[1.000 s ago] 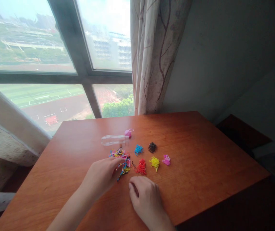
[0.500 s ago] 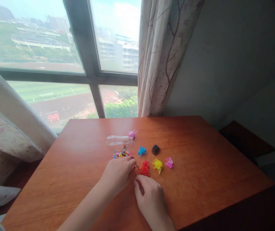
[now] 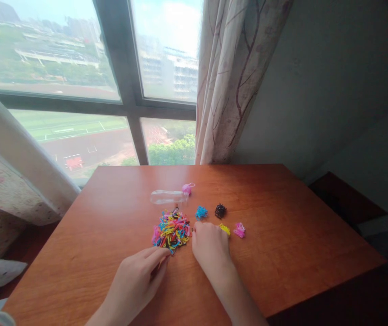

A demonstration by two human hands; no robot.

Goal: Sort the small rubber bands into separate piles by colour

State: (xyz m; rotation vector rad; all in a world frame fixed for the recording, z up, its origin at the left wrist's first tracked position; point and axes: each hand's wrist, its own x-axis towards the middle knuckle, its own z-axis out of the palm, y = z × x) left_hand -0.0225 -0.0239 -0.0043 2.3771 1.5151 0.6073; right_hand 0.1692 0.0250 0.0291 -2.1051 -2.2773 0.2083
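Observation:
A mixed pile of small coloured rubber bands lies on the wooden table. My left hand rests just in front of the pile, fingers loosely curled with their tips near its edge. My right hand lies palm down to the right of the pile and covers the spot of the red heap; what its fingertips touch is hidden. Sorted little heaps sit beyond: blue, black, yellow and pink.
A clear small bottle lies on its side behind the pile, with a pink cap at its mouth. A window and patterned curtain stand behind the table. A dark side table is at the right.
My left hand has drawn back toward me, uncovering the mixed pile. My right hand has moved forward over the red heap.

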